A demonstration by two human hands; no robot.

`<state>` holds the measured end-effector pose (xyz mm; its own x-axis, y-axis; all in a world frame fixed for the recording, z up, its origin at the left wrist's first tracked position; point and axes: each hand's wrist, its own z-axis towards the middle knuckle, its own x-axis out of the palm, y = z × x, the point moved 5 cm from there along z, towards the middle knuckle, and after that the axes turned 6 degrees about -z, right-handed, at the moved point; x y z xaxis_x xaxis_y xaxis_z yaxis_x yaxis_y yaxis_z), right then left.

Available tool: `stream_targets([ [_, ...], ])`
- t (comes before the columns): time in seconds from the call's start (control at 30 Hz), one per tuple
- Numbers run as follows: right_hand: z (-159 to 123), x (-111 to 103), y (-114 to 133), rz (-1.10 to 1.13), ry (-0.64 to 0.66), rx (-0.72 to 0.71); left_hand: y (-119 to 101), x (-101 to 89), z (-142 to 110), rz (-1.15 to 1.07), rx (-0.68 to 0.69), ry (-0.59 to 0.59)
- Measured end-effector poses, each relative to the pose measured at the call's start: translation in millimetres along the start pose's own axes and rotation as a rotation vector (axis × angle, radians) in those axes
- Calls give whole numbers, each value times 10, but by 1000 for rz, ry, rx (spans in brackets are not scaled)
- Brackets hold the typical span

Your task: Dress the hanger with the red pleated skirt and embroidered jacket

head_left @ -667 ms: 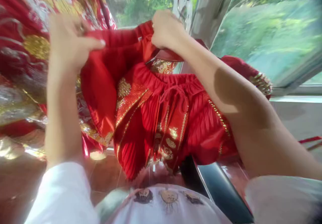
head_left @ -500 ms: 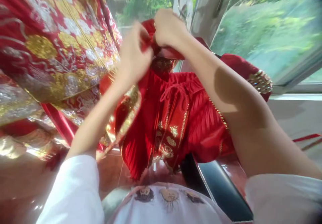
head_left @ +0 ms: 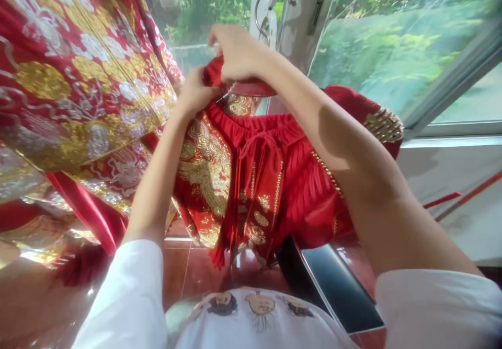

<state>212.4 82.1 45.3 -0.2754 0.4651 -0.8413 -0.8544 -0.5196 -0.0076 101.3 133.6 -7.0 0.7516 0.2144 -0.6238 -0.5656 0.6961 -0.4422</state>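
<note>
Left hand (head_left: pixel 196 94) has come in from the far left to sit just beside the right hand (head_left: pixel 239 56), and a gold panel (head_left: pixel 209 174) now hangs down the left part of the red garment (head_left: pixel 301 182). That garment hangs before the window (head_left: pixel 392 51), below a metal hook (head_left: pixel 261 12), its bow (head_left: pixel 261 141) at the front. The left hand pinches the garment's upper edge; the right arches above it, one finger lifted, its grip impossible to tell.
</note>
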Motion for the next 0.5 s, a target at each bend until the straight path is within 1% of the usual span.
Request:
stream_targets([
  [0.07,-124,-159,113,7,-46,-165,62,76,13,-64,-7,-8],
  [0.1,-226,-255,169,19,-87,-241,69,102,9,-87,-2,10],
  [0.13,-349,-337,209,27,-124,-291,71,118,5,-104,0,38],
  [0.17,-486,-385,222,15,-142,-297,76,123,5,-115,-6,68],
  [0.2,-629,-382,211,-32,-129,-270,87,122,14,-122,-22,99],
  [0.23,-772,-326,170,-104,-84,-212,104,117,33,-124,-41,128],
  [0.3,-1041,-115,11,-253,14,-29,141,116,96,-127,-71,193],
  [0.33,-1155,5,-86,-302,35,70,156,128,134,-134,-77,236],
  [0.4,-1298,218,-233,-313,-3,202,164,183,198,-149,-73,356],
  [0.47,-1314,377,-297,-262,-79,270,143,235,219,-157,-62,459],
  [0.5,-1283,431,-304,-231,-114,303,125,242,214,-157,-58,475],
])
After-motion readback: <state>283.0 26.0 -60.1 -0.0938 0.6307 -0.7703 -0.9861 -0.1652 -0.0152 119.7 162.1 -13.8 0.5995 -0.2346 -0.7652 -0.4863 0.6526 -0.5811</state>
